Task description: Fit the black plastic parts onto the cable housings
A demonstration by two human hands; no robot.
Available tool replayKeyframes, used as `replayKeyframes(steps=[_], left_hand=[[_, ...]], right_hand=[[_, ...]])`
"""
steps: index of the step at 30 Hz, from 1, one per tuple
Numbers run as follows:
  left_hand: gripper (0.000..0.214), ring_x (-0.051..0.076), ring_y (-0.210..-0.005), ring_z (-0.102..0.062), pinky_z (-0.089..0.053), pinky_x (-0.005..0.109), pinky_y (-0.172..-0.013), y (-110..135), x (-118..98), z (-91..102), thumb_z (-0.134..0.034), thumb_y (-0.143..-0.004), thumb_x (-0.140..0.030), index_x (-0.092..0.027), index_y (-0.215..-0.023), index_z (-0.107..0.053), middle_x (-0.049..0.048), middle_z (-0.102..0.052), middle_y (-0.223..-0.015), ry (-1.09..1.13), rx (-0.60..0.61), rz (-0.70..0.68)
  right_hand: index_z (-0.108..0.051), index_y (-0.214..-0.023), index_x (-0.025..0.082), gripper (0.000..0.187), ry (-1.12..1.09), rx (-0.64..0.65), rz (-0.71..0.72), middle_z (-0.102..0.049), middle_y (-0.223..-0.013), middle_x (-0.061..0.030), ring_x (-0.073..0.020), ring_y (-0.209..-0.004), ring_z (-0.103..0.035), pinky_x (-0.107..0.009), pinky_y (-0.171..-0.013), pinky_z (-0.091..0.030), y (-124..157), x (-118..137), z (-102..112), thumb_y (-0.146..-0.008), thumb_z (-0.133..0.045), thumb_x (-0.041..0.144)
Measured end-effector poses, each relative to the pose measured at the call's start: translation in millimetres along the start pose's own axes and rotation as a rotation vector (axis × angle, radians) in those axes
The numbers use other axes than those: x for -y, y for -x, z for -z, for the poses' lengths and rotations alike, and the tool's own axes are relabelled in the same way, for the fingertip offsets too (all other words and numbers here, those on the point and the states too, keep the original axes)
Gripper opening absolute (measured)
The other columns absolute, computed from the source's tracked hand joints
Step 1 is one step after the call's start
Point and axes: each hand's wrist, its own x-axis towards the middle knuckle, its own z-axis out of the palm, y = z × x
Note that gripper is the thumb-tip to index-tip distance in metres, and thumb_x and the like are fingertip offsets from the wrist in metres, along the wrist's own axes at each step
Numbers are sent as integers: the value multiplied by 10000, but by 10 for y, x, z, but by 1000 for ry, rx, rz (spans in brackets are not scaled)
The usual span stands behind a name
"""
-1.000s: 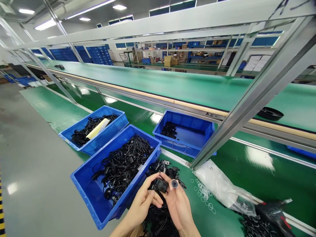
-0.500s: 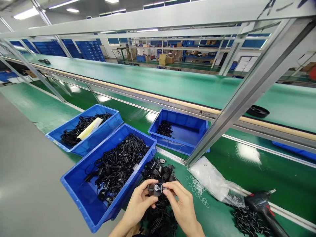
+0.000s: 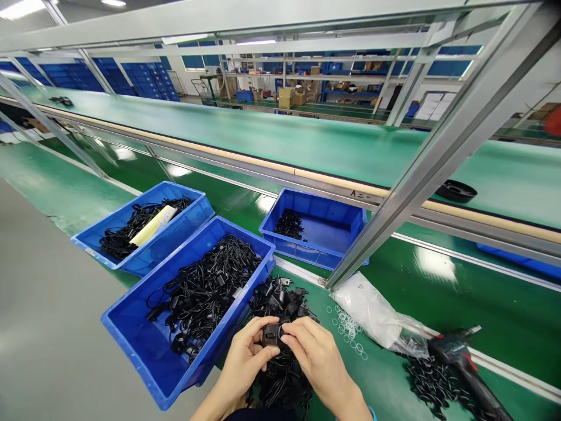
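Note:
Between both hands is a small black box-shaped part (image 3: 272, 334), possibly a small pump. My left hand (image 3: 249, 351) pinches its left side between thumb and fingers. My right hand (image 3: 313, 351) is closed on its right end, and the fingertips cover that end. Under the hands lies a heap of similar black parts with cables (image 3: 280, 297). Thin clear rings (image 3: 348, 327) lie scattered on the green bench just right of my right hand.
A large blue bin (image 3: 162, 345) of black corded parts stands at left, another blue bin (image 3: 109, 211) behind it. A third bin (image 3: 324, 257) holds small black pieces. At right are a plastic bag (image 3: 372, 310), a power screwdriver (image 3: 460, 356), curved black pieces (image 3: 432, 380) and a metal post (image 3: 421, 158).
The black part has turned in my hands, so its round white-marked face no longer shows. My right fingers have moved slightly left, closer over its end. The view has shifted slightly.

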Motion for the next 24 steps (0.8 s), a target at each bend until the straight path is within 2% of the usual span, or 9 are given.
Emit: replayKeyframes(steps=[1,4,6,9,13,17,20,22,24], left_hand=[[441,134,-692,-552,-471,188,-462,2,0,0,-757,-776,-341,-231,-1190,-654,68,-575,-1042,-11,-1,-6],[411,116,-662,-544,-476,189,-464,0,-2,8,-742,-790,-322,-242,-1185,-662,64,-569,-1062,-68,-3,-27],[406,103,-632,-535,-475,190,-459,-9,-6,16,-738,-792,-324,-244,-1183,-667,65,-576,-1073,-106,-6,-30],[419,101,-613,-533,-469,189,-443,-29,-6,31,-747,-782,-338,-243,-1183,-670,67,-587,-1070,-126,-8,-14],[430,103,-614,-528,-463,186,-428,-48,17,43,-751,-780,-351,-245,-1189,-671,67,-583,-1056,-129,12,-4],[445,109,-625,-522,-459,179,-429,-51,38,36,-755,-780,-361,-238,-1198,-660,60,-581,-1004,-85,23,11],[451,102,-605,-513,-453,178,-426,-40,44,28,-759,-777,-371,-232,-1194,-659,57,-588,-989,-65,17,17],[437,100,-601,-523,-457,182,-428,-31,50,24,-756,-779,-365,-237,-1187,-665,62,-586,-1029,-94,14,2],[424,100,-606,-536,-462,185,-437,-24,59,25,-748,-787,-350,-249,-1190,-668,64,-579,-1064,-138,16,-21]], right_hand=[[-595,-988,190,103,64,-5,8,-601,-851,-40,-167,-735,-563,-303,-643,-425,-11,-13,-11,-1007,-495,206],[-525,-738,197,320,251,-42,37,-516,-688,-13,-157,-606,-490,-310,-558,-335,-47,-59,-47,-1029,-450,306],[-464,-674,209,403,298,-52,49,-479,-644,0,-148,-567,-461,-306,-539,-311,-62,-87,-65,-1043,-398,357],[-460,-705,213,402,251,-24,10,-499,-668,1,-151,-590,-484,-299,-549,-332,-59,-106,-67,-1055,-344,373],[-530,-892,212,231,55,72,-90,-580,-831,-16,-167,-730,-556,-298,-641,-406,-17,-101,-21,-1048,-383,300],[-561,-1021,224,118,-100,106,-68,-601,-937,-27,-167,-819,-576,-305,-731,-450,27,-92,38,-1026,-443,229],[-566,-1111,218,154,-126,115,-40,-623,-986,-42,-171,-855,-591,-305,-754,-467,40,-90,50,-1015,-449,187],[-585,-1050,199,138,-44,81,-15,-630,-912,-39,-173,-782,-589,-312,-708,-458,39,-98,28,-1016,-452,204],[-585,-888,192,212,103,48,-10,-601,-778,-23,-171,-666,-555,-324,-635,-419,34,-113,-8,-1026,-436,252]])
